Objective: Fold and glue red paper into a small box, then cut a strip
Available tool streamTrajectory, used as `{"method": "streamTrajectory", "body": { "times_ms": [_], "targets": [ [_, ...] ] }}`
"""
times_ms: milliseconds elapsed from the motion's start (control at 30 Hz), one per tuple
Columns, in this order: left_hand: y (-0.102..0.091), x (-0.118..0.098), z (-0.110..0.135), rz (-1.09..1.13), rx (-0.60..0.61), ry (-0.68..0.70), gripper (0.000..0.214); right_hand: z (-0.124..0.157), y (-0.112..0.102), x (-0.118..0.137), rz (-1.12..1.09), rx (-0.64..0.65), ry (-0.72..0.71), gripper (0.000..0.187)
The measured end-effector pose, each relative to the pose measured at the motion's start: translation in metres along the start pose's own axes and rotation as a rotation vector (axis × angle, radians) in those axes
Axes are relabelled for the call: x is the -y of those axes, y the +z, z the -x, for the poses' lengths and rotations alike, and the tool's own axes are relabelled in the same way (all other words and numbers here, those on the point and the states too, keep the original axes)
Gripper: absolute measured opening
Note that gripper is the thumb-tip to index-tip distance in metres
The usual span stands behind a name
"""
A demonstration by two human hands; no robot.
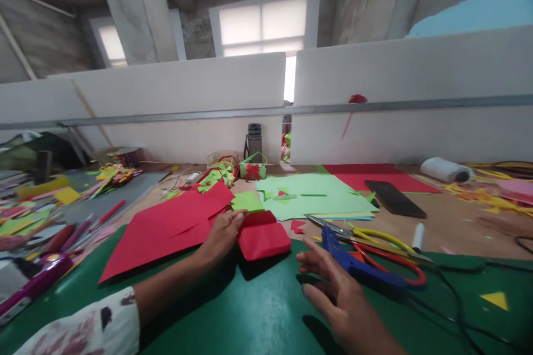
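My left hand (pixel 222 233) reaches forward and its fingers are closed on the near left edge of a folded red paper box (pixel 264 238) that rests on the green mat (pixel 258 310). A small green paper square (pixel 247 200) lies just behind the box. My right hand (pixel 333 288) hovers low over the mat to the right of the box, fingers stretched out and spread, holding nothing. A blue glue gun (pixel 353 258) lies just beyond its fingertips.
Red paper sheets (pixel 166 227) lie left of the box, light green sheets (pixel 312 194) behind it. Scissors with yellow and red handles (pixel 383 247), a marker (pixel 417 236), a black phone (pixel 395 198) and a white roll (pixel 443 169) lie to the right. Paper scraps and pens crowd the left side. White partition boards (pixel 375 122) close the back.
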State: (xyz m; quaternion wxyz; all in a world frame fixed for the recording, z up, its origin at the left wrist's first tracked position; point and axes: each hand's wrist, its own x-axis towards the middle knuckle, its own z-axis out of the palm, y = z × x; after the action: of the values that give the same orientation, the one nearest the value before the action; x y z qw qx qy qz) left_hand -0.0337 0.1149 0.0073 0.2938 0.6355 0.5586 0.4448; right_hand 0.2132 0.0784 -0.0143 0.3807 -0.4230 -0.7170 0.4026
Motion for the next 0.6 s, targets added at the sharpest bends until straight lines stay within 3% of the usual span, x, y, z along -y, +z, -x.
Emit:
{"method": "streamTrajectory", "body": {
  "times_ms": [267, 433, 600],
  "targets": [
    [-0.025, 0.013, -0.012, -0.648, -0.095, 0.150, 0.024, 0.001, -0.002, -0.009, 0.320, 0.066, -0.196, 0.046],
    [-0.035, 0.024, -0.030, -1.039, -0.134, 0.073, 0.032, -0.003, 0.004, -0.001, 0.480, 0.070, -0.406, 0.041],
    [-0.032, 0.028, -0.041, -1.254, -0.089, -0.014, 0.032, -0.009, 0.011, 0.002, 0.568, 0.071, -0.486, 0.042]
  ]
}}
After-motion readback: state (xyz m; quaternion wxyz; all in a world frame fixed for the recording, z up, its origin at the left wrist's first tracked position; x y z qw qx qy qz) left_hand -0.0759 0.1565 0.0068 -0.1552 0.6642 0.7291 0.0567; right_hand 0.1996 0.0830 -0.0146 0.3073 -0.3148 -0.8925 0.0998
